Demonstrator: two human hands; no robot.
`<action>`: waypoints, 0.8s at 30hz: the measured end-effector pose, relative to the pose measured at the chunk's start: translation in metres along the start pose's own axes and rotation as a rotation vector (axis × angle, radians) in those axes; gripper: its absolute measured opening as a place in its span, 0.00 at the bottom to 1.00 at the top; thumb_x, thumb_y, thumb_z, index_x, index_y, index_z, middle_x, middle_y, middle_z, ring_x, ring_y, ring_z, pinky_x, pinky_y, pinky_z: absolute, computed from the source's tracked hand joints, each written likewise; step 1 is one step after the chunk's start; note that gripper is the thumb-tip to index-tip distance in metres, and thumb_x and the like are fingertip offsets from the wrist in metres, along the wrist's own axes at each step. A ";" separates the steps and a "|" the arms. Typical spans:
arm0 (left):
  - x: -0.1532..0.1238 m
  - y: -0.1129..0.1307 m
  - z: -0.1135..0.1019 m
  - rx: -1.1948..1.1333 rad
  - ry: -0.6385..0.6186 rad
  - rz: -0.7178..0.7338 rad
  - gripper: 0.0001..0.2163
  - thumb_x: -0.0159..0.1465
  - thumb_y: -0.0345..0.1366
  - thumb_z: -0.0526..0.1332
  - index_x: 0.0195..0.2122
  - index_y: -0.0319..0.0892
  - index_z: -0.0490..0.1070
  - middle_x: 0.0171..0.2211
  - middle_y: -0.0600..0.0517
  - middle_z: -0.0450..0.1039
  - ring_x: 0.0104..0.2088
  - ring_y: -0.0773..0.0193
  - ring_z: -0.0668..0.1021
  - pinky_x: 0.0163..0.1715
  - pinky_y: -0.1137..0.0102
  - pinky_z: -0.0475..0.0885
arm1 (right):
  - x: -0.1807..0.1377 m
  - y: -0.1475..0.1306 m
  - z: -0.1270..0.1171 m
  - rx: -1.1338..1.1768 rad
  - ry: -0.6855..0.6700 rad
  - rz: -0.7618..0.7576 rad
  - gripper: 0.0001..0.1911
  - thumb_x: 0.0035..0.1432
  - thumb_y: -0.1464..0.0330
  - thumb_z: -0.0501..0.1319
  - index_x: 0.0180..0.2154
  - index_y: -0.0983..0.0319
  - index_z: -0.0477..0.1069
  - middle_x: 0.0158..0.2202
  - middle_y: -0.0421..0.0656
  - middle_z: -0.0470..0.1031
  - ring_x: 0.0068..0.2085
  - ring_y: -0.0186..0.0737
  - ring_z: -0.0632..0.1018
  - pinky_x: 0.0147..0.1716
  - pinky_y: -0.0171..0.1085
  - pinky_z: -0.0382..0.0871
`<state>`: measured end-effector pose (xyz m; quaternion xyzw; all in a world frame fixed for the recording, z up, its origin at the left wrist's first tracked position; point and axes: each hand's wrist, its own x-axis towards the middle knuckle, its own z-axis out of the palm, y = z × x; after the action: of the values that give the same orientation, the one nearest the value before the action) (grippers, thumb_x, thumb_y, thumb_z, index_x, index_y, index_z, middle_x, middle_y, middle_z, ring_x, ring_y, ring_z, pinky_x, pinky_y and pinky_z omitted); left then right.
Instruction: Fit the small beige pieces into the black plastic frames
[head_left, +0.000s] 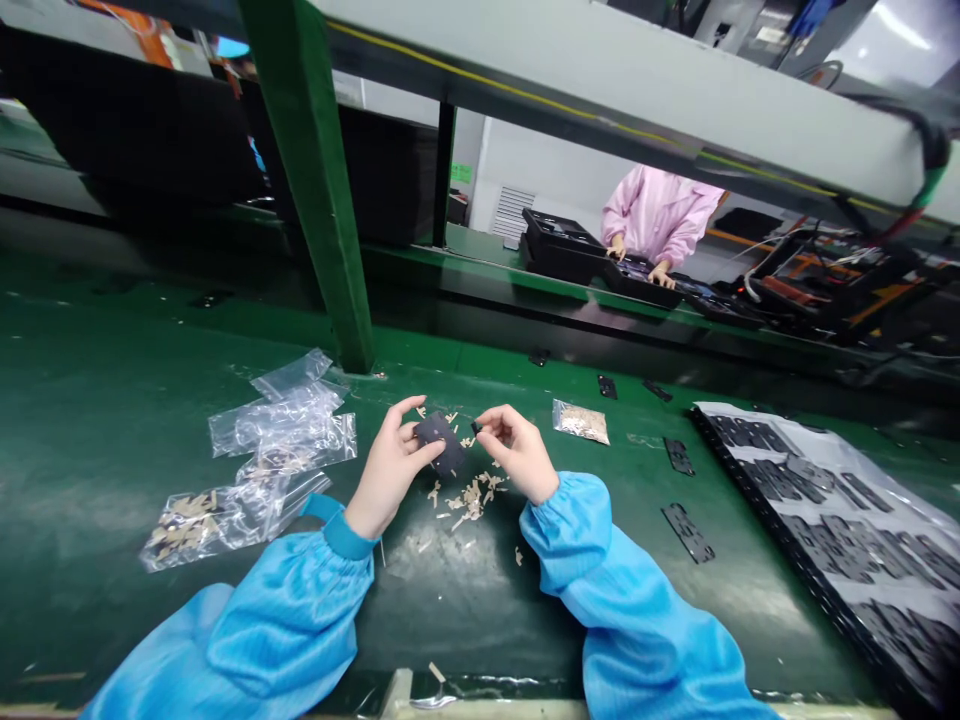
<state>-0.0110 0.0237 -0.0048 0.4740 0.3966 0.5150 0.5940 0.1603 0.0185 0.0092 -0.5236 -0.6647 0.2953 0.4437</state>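
Observation:
Between thumb and fingers, my left hand (391, 468) grips a flat black plate (441, 442) above the green bench. To its right, my right hand (519, 452) pinches a small dark piece (475, 428), too small to name. The two held things are apart. Under and in front of my hands lies a loose scatter of small beige pieces (472, 497). Clear plastic bags (281, 430) lie left of my left hand, and a bag of beige pieces (184, 525) is nearer to me. Beyond my right hand sits another filled bag (581, 421).
A black tray (780, 570) with white lining and many black plates stands at the right. Several loose black plates (688, 532) lie beside it. A green post (315, 190) rises from the bench at the back. Across the bench, a person in pink (660, 215) handles black cases.

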 end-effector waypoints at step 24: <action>-0.013 0.006 0.022 0.765 -0.095 0.478 0.06 0.57 0.31 0.57 0.33 0.45 0.72 0.37 0.49 0.70 0.40 0.58 0.73 0.40 0.67 0.68 | -0.029 -0.026 0.009 -0.798 0.034 -0.492 0.11 0.62 0.75 0.46 0.34 0.64 0.66 0.28 0.45 0.67 0.30 0.39 0.68 0.30 0.37 0.64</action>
<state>0.0067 0.0076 0.0062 0.7608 0.4102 0.4319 0.2578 0.1432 -0.0160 0.0193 -0.4851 -0.8232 -0.1061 0.2753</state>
